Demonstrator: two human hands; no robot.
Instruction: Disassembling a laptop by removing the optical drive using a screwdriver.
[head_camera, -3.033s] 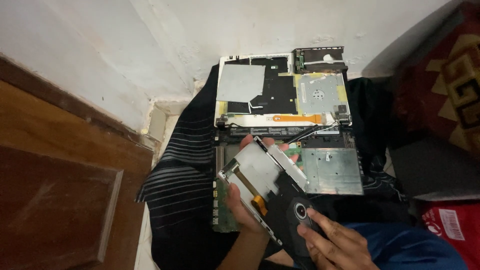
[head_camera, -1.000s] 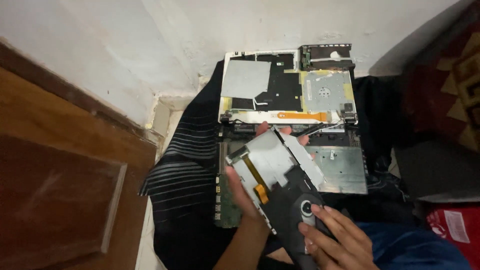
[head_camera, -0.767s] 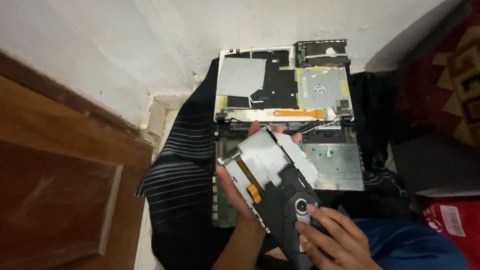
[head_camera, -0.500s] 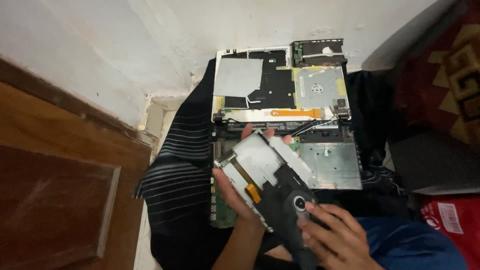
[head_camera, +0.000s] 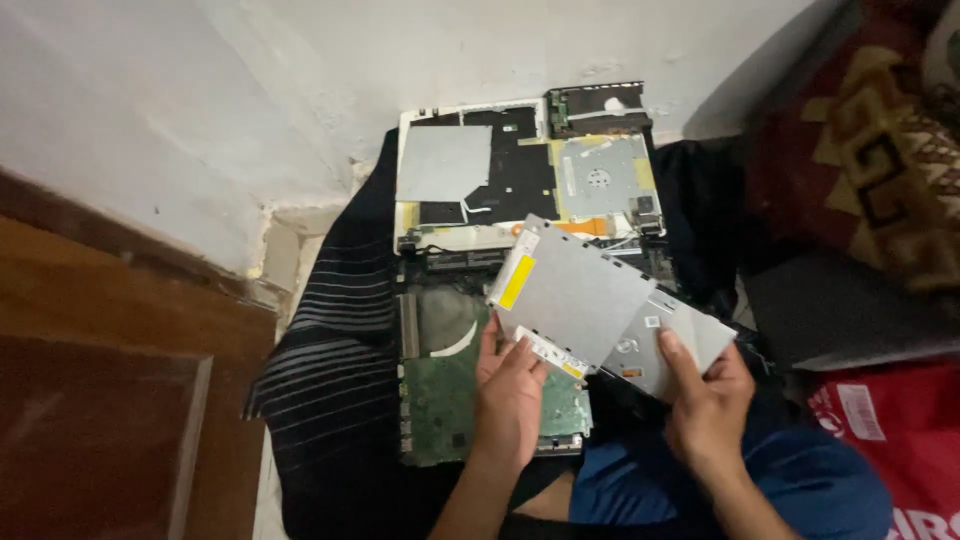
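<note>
A view from above looks down at a person's two bare hands working over taken-apart electronics on the floor beside a pale wall.

The left hand (head_camera: 512, 395) grips the lower edge of a flat grey metal drive (head_camera: 568, 298), thumb and fingers closed on it. The drive is held tilted above the parts below and carries a yellow label near its upper left corner. The right hand (head_camera: 705, 400) is closed on a second thin silver metal piece (head_camera: 680, 340), which sticks out from under the right edge of the drive and touches it. Whether the two pieces are joined or merely overlapping cannot be told.

Under the hands lies a green circuit board (head_camera: 450, 400) inside an opened device chassis. Farther up, against the wall, lies another opened casing (head_camera: 520, 170) with a square grey metal plate on its left, a black panel in the middle and a silver drive unit on its right. These parts rest on a dark cloth with thin white stripes (head_camera: 330, 370).

At the left is brown wood flooring (head_camera: 110, 400). At the right are a red patterned cushion (head_camera: 870, 150) and a red bag (head_camera: 880, 430). The person's blue-clad leg (head_camera: 640, 490) shows at the bottom.
</note>
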